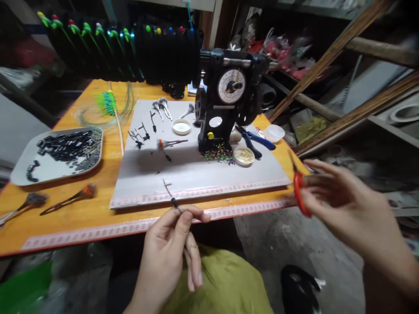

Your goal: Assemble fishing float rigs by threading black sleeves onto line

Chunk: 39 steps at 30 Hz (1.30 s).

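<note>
Between the thumb and index finger of my left hand (172,244), just off the table's front edge, is a thin dark stem with a black sleeve (174,202) on it. Its free end points away from me and has a small crosspiece. My right hand (350,209), over at the right beyond the table corner, has red-handled scissors (298,192) in its fingers, with the blades pointing up and away. Similar small black-sleeved pieces (146,136) lie on the grey board (203,176). An orange-tipped bundle of stems (173,143) lies there too.
A black machine with a round dial (231,86) and a large ribbed drum (124,52) stands over the board. Coloured beads (218,153), a dish of gold bits (244,155) and blue-handled pliers (261,140) surround its base. At left sits a tray (29,150) of black tubes.
</note>
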{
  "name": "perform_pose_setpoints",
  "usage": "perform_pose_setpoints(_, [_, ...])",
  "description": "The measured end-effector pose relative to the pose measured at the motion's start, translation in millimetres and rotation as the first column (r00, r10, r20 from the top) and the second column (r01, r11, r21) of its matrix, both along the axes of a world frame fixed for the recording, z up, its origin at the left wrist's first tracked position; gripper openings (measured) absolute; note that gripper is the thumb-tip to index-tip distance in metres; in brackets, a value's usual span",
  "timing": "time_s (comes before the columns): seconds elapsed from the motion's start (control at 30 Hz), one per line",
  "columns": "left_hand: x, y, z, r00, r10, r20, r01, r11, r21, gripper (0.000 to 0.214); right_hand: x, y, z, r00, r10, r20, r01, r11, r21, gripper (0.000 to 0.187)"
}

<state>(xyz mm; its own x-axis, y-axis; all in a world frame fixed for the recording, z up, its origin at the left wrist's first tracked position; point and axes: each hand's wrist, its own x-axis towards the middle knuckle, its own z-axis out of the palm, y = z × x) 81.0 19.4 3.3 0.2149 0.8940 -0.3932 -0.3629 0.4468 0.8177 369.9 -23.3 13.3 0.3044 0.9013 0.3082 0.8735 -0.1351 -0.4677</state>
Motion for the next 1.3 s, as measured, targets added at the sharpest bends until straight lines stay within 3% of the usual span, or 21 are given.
perform_pose_setpoints(0.03, [0, 0, -0.2, 1.000, 0.004, 0.011, -0.004, 1.000, 0.004, 0.025, -19, -7, 2.6, 0.989, 0.131, -0.073, -0.134, 0.991, -0.031, 0.047])
perform_pose_setpoints(0.07, [-1, 0, -0.6, 1.000, 0.004, 0.019, -0.004, 1.000, 0.009, 0.024, -38, -12, 4.5, 0.924, 0.324, -0.202, -0.340, 0.939, -0.045, 0.043])
perform_pose_setpoints(0.1, [-2, 0, -1.3, 1.000, 0.001, 0.024, -0.001, 1.000, 0.012, 0.024, -56, -15, 5.5, 0.819, 0.493, -0.294, -0.536, 0.840, -0.083, 0.045])
perform_pose_setpoints(0.2, [-6, 0, -3.9, 0.999, -0.028, 0.045, 0.027, 0.999, 0.021, 0.023, -98, -14, 3.2, 0.642, 0.569, -0.513, -0.736, 0.645, -0.205, 0.052])
perform_pose_setpoints(0.27, [-9, 0, -5.1, 0.996, -0.060, 0.064, 0.058, 0.998, 0.032, 0.024, -111, -9, -1.2, 0.618, 0.549, -0.562, -0.759, 0.602, -0.247, 0.049])
perform_pose_setpoints(0.43, [-14, -1, -6.2, 0.999, -0.036, 0.040, 0.035, 0.999, 0.024, 0.022, -114, -1, -5.6, 0.587, 0.569, -0.576, -0.786, 0.572, -0.235, 0.048])
perform_pose_setpoints(0.63, [-17, 1, -10.8, 0.992, -0.115, 0.042, 0.113, 0.992, 0.060, 0.024, -115, 2, 3.7, 0.597, 0.580, -0.554, -0.785, 0.566, -0.252, 0.052])
perform_pose_setpoints(0.93, [-13, -1, -2.0, 0.997, -0.073, -0.027, 0.073, 0.997, 0.005, 0.026, -115, 8, 9.2, 0.604, 0.602, -0.523, -0.794, 0.512, -0.327, 0.044])
perform_pose_setpoints(1.07, [-13, -1, -3.7, 0.998, -0.053, 0.020, 0.053, 0.999, 0.002, 0.023, -110, 6, 11.2, 0.559, 0.623, -0.547, -0.823, 0.495, -0.278, 0.041])
perform_pose_setpoints(1.13, [-16, 0, -8.1, 0.995, -0.069, 0.071, 0.068, 0.998, 0.017, 0.021, -95, 4, 12.2, 0.580, 0.643, -0.500, -0.804, 0.551, -0.223, 0.039])
perform_pose_setpoints(1.17, [-18, 2, -10.8, 0.991, -0.086, 0.102, 0.084, 0.996, 0.030, 0.020, -84, 4, 12.3, 0.633, 0.634, -0.444, -0.760, 0.617, -0.203, 0.038])
perform_pose_setpoints(1.2, [-20, 3, -13.6, 0.985, -0.106, 0.133, 0.101, 0.994, 0.043, 0.019, -69, 5, 11.9, 0.726, 0.591, -0.353, -0.672, 0.718, -0.180, 0.034])
perform_pose_setpoints(1.27, [-24, 4, -18.6, 0.972, -0.138, 0.189, 0.131, 0.990, 0.049, 0.018, -35, 11, 8.7, 0.942, 0.311, -0.126, -0.327, 0.934, -0.142, 0.029])
perform_pose_setpoints(1.3, [-25, 4, -20.4, 0.966, -0.146, 0.212, 0.140, 0.989, 0.044, 0.017, -16, 16, 5.8, 0.993, 0.112, 0.037, -0.109, 0.991, -0.083, 0.029])
